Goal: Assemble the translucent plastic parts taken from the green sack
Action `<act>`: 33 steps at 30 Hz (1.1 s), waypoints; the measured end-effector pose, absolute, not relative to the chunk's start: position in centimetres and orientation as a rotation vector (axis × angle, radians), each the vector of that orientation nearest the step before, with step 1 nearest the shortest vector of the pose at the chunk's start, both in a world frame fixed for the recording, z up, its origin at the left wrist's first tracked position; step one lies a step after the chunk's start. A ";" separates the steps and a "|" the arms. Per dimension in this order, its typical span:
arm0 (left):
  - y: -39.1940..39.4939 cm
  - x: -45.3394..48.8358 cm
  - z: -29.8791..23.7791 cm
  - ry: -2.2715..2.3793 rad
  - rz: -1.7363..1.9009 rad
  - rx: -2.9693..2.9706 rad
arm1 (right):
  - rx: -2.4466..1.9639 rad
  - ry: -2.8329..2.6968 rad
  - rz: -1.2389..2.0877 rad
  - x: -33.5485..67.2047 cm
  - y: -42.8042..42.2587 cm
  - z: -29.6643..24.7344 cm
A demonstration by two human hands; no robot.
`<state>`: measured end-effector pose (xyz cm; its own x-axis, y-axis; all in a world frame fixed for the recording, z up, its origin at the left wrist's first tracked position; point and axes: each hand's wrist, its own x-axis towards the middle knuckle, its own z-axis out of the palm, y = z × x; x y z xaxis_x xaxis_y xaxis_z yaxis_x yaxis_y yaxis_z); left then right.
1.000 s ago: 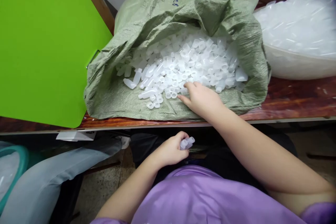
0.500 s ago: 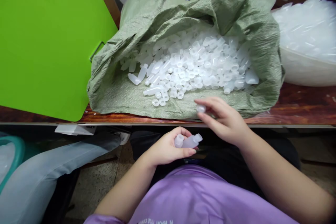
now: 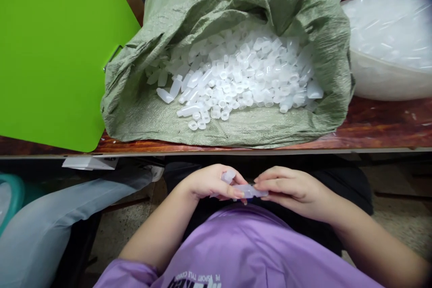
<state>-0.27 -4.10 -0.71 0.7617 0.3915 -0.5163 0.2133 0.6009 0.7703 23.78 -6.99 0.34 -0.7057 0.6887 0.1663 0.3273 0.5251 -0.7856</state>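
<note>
Over the lap, my left hand (image 3: 211,183) is closed around small translucent plastic bottles. One bottle (image 3: 247,191) lies under its thumb, pointing right, and the neck of another bottle (image 3: 228,176) sticks up between thumb and forefinger. My right hand (image 3: 299,191) pinches the right end of the first bottle with its fingertips, which hide part of that end. Beyond both hands, a green woven sack (image 3: 259,132) lies open on the table, holding a heap of similar translucent bottles (image 3: 236,81).
A bright green board (image 3: 57,54) stands left of the sack. At the right, a pale tub (image 3: 388,76) is piled with translucent pieces. The dark red wooden table (image 3: 391,119) ends just beyond my hands. Another person's jeans-clad leg (image 3: 77,207) and a teal basin (image 3: 15,198) are at lower left.
My right hand has come down from the sack's edge, carrying a small translucent piece, and its fingertips now meet the bottle in my left hand. The view has shifted slightly.
</note>
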 end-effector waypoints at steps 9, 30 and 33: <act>-3.9 0.2 -3.3 0.470 0.002 0.672 | -0.619 -2.488 0.665 24.3 -8.6 0.5; -3.6 0.0 -1.9 0.598 -0.025 0.803 | -0.751 -2.256 0.780 23.4 -9.3 -2.3; -3.6 0.1 -2.6 0.546 -0.041 0.736 | -0.667 -2.421 0.658 23.8 -8.8 -1.5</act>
<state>0.10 -3.56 -2.55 0.8602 0.1516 -0.4868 0.2231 0.7466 0.6268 23.79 -8.78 -1.48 -0.7325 0.5758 0.3632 0.3127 0.7584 -0.5719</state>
